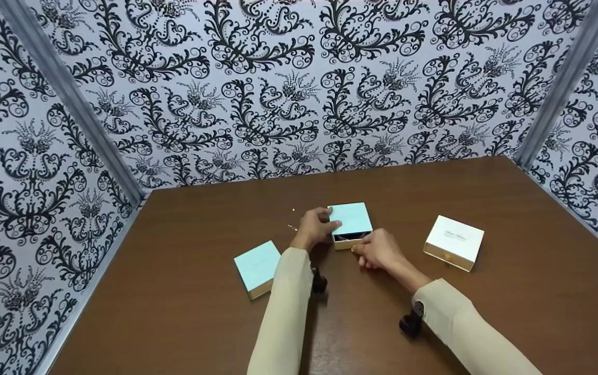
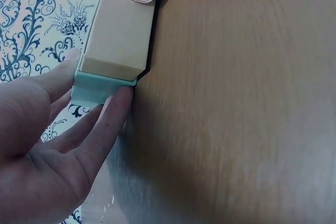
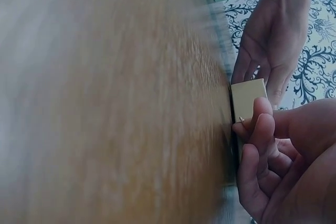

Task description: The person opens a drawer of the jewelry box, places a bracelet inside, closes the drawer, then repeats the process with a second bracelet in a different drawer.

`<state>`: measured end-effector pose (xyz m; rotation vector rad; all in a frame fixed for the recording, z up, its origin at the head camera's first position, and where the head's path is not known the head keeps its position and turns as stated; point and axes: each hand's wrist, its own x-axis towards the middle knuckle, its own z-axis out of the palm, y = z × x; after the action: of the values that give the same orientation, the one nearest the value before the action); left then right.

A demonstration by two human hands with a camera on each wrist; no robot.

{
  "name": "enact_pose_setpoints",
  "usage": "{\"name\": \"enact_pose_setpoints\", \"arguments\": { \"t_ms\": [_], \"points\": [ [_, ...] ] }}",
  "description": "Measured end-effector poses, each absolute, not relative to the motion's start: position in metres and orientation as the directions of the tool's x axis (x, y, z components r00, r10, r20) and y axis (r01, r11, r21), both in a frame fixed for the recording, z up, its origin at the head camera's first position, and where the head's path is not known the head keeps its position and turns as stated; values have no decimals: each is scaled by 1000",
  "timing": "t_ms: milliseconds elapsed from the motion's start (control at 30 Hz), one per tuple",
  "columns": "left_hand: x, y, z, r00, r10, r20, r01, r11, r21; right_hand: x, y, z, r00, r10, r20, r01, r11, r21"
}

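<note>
A mint-green drawer box [image 1: 351, 217] lies at mid-table, its gold drawer [image 1: 347, 244] slid partly out toward me. A dark gap shows between the lid panel and the drawer front, with something thin and pale inside. My left hand [image 1: 315, 227] grips the box's left side, thumb over the top; in the left wrist view its fingers hold the mint sleeve [image 2: 97, 88] at the end. My right hand [image 1: 380, 250] pinches at the middle of the drawer front, where a small light tip [image 3: 241, 119] pokes out between the fingers in the right wrist view.
Left of my left forearm sits another mint box [image 1: 258, 264] with a gold side, partly covered by the sleeve. A white box [image 1: 455, 239] with a gold front stands to the right. Small white bits [image 1: 292, 227] lie left of the middle box. Patterned walls [image 1: 278, 94] enclose the brown table [image 1: 174, 291].
</note>
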<state>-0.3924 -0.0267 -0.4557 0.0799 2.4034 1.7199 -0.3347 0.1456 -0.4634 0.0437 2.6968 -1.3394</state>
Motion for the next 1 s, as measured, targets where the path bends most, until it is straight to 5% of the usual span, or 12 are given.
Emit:
{"name": "enact_pose_setpoints", "arguments": {
  "t_ms": [1000],
  "points": [
    [-392,-28,-455,-985,157,-72,4,439,899,-348,145,-460,-986,-22,-165,117,619,-776]
  ]
}}
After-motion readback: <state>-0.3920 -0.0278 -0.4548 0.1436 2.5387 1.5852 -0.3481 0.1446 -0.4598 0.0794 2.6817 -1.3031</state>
